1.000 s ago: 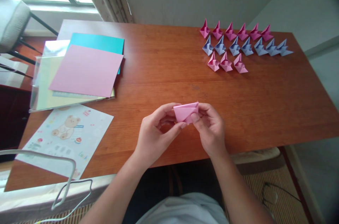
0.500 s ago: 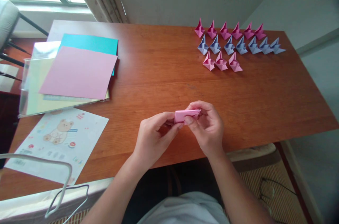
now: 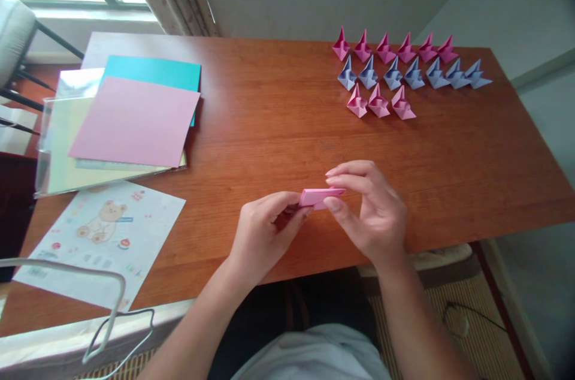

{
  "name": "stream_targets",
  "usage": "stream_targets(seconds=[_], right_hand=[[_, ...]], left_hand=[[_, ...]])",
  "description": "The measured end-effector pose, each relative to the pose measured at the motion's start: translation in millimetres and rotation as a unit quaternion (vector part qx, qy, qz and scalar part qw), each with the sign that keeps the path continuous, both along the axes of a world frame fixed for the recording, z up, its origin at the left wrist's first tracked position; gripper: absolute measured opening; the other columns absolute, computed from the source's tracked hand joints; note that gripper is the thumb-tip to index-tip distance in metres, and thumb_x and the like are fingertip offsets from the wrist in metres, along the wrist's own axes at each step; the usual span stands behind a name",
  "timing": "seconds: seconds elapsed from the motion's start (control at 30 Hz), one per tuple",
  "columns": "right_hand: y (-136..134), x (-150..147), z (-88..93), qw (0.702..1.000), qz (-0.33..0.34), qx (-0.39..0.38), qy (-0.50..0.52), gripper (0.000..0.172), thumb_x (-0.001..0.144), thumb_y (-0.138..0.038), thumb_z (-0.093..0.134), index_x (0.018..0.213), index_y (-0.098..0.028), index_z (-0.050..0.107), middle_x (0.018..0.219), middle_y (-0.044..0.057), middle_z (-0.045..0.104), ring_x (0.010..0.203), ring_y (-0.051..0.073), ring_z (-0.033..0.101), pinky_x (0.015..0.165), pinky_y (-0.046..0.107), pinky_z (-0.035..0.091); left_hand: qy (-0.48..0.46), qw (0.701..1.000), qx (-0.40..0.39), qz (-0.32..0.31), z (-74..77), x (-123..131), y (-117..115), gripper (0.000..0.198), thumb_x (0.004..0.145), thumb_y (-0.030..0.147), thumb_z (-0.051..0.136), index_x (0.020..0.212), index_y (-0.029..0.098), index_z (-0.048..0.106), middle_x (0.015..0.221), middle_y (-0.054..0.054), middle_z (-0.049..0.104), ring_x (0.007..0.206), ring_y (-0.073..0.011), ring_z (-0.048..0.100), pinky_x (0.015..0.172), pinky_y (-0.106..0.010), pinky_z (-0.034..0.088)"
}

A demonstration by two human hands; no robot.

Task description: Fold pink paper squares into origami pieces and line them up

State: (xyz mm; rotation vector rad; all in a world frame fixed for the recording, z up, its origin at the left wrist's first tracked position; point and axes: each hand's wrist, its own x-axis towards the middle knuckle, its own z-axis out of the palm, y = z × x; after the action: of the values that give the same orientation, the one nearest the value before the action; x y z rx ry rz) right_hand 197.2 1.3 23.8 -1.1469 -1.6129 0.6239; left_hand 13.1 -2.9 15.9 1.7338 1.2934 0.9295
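Observation:
A small folded piece of pink paper [image 3: 320, 196] is held above the near side of the wooden table [image 3: 251, 128]. My left hand [image 3: 265, 230] pinches its left end between thumb and fingers. At the right end, my right hand [image 3: 372, 209] has its thumb and fingers spread apart around the paper; the thumb tip is close to the lower edge, and whether it touches I cannot tell.
At the back right stand rows of folded paper pieces: magenta [image 3: 385, 49], bluish-grey [image 3: 392, 74] and pink [image 3: 378, 102]. Pink sheets [image 3: 139, 122] and a turquoise sheet [image 3: 157, 68] lie at left, above a bear-printed sheet [image 3: 148, 212]. A white bent tube [image 3: 117, 290] crosses the lower left.
My right hand has loosened its grip and moved right, its fingers opening away from the pink paper. My left hand still holds the paper, which has tipped slightly and shifted a little right.

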Motion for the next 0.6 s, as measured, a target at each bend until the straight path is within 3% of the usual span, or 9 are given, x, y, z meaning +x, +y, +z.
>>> stream_targets(seconds=[0.17,0.6], right_hand=[[10,6,16.1,0.983,0.079,0.051,-0.154,0.019,0.088,-0.019,0.073,0.104,-0.029,0.072,0.096,0.004,0.074,0.097,0.026,0.064,0.089,0.047,0.055],[10,-1,17.3,0.992,0.063,-0.019,-0.112,0.006,0.093,-0.022,0.069,0.090,-0.026,0.071,0.086,0.002,0.071,0.087,0.021,0.064,0.076,0.037,0.055]], left_hand=[[0.017,0.999,0.026,-0.015,-0.8,2,1,0.005,0.090,0.020,0.068,0.090,0.020,0.073,0.078,-0.001,0.078,0.064,-0.0122,0.070,0.062,-0.019,0.051],[0.029,0.999,0.034,-0.028,-1.8,2,-1,0.005,0.092,0.022,0.067,0.092,0.020,0.072,0.078,0.000,0.077,0.064,-0.0116,0.068,0.061,-0.019,0.051]])
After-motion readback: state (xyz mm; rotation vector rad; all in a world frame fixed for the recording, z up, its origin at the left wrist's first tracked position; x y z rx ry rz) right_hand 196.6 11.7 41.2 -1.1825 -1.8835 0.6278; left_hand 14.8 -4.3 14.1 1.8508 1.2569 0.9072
